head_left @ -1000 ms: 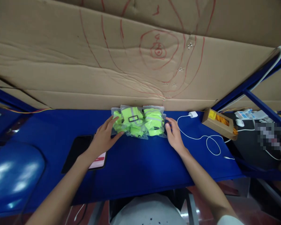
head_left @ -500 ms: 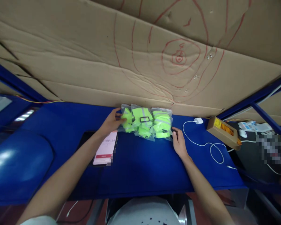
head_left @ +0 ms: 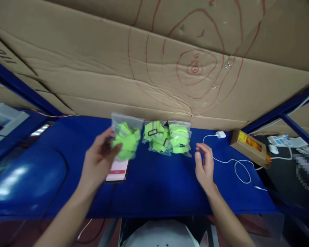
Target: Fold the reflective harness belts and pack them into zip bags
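Observation:
My left hand [head_left: 100, 154] grips a clear zip bag of neon-yellow reflective strap [head_left: 126, 139], thumb in front and fingers behind. The bag is raised above the table and partly covers a phone [head_left: 117, 170] with a lit pink and white screen. To its right, more bags of the same yellow strap [head_left: 158, 137] lie in a close group against the cardboard, some showing a dark buckle. A fuller bag [head_left: 179, 137] forms the right end of that group. My right hand [head_left: 204, 163] is beside it, fingers loosely curled and apart, touching nothing.
A cardboard panel [head_left: 92, 75] with red rings drawn on it stands along the back of the blue table [head_left: 157, 192]. On the right are a white charger [head_left: 220, 134] with its looped cable and a brown box [head_left: 249, 147] with orange contents. Blue frame bars flank both sides.
My left hand has lifted one strap bag off the group and brought it left and closer to me. My right hand has drawn away from the bags, slightly right.

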Motion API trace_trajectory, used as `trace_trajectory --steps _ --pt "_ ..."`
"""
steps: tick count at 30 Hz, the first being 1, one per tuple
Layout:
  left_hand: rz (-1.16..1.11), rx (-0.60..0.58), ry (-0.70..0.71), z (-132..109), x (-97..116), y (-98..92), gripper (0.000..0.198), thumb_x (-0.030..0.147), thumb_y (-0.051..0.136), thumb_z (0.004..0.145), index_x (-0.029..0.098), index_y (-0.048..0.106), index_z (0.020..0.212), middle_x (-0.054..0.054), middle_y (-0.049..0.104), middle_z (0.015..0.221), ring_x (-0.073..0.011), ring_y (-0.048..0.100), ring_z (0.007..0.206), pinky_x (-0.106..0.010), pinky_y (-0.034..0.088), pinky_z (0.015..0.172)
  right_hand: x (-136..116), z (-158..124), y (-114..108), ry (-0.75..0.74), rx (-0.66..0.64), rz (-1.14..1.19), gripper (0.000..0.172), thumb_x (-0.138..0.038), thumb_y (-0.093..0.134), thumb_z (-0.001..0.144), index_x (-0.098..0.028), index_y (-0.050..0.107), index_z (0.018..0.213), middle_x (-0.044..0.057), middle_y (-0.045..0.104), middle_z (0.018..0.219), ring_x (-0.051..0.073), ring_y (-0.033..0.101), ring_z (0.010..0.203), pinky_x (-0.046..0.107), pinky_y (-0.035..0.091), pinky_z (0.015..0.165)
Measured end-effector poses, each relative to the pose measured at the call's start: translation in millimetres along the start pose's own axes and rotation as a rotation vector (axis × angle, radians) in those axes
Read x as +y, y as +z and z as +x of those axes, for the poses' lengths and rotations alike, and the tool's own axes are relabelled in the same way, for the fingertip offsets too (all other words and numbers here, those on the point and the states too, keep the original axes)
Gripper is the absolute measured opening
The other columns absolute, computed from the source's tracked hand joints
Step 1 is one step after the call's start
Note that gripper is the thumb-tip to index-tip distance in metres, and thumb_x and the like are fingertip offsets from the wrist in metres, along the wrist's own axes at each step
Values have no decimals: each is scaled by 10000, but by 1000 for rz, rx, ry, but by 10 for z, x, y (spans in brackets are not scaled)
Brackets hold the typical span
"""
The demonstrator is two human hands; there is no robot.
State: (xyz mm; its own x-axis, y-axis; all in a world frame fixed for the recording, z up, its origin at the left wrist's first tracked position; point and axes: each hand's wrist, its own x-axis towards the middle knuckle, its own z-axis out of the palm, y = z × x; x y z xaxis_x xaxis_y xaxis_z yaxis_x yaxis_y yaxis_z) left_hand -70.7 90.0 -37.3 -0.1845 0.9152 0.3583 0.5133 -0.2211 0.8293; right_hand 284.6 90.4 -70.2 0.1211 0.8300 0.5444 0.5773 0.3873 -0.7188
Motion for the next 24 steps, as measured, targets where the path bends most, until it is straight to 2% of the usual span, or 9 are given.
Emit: trace_trajectory --steps 3,5,7,9,12,16,18,21,24 --pt "-139 -249 -19 -431 389 189 407 354 621 971 332 601 1376 -85 630 1362 -284 638 1249 -452 580 1048 -361 -58 -80 -71 -239 49 386 -315 572 1001 -296 595 1385 116 627 1338 278 628 1201 456 530 1010" --pt "-206 -441 -6 -658 564 354 355 322 573 1002 396 628 1345 -64 658 1311 -257 657 1224 -420 591 1040 -486 -80 -182 -56 -428 97 343 -287 593 993 -308 647 1332 86 698 1245 255 686 1093 399 571 921" --pt "-247 -492 -13 -821 639 525 364 315 557 1011 460 614 1340 -43 669 1268 -237 675 1180 -404 608 1015 -513 -117 -302 -4 -504 136 236 -258 625 979 -318 728 1183 41 761 1074 219 728 916 326 588 766" --pt "-195 -379 -56 -939 652 680 393 314 563 1009 495 579 1358 -44 650 1259 -247 666 1177 -447 603 1025 -491 -191 -405 61 -362 128 172 -238 673 951 -329 766 1064 11 776 951 199 727 792 295 572 666" --pt "-114 -162 -105 -1065 695 854 317 314 597 988 449 597 1275 -70 642 1191 -283 665 1134 -537 593 1009 -482 -355 -458 114 -95 56 193 -230 722 914 -351 776 1053 11 770 921 215 720 785 322 572 660" --pt "-306 -391 -102 -1161 876 1009 106 373 655 944 367 627 1046 -32 718 954 -233 722 873 -418 659 776 -572 -575 -322 128 -339 93 233 -238 679 936 -358 749 1123 31 758 1000 237 732 884 368 612 742" --pt "-279 -450 -104 -1183 915 1056 55 389 618 964 352 618 1005 2 741 887 -180 731 791 -324 660 708 -591 -664 -235 153 -444 160 216 -235 637 960 -350 728 1120 25 754 1001 224 741 890 355 626 753" --pt "-110 -360 -60 -1174 780 993 89 393 585 983 337 640 942 13 747 832 -159 731 773 -285 645 706 -530 -775 -163 179 -508 205 194 -236 610 977 -334 722 1102 26 756 1008 221 750 904 344 635 767" --pt "107 -159 -67 -1096 459 712 162 370 563 999 291 701 1030 -88 742 1032 -273 695 1053 -487 569 983 -407 -859 -146 176 -526 187 207 -244 601 982 -323 734 1120 42 762 1043 237 752 933 359 637 792"
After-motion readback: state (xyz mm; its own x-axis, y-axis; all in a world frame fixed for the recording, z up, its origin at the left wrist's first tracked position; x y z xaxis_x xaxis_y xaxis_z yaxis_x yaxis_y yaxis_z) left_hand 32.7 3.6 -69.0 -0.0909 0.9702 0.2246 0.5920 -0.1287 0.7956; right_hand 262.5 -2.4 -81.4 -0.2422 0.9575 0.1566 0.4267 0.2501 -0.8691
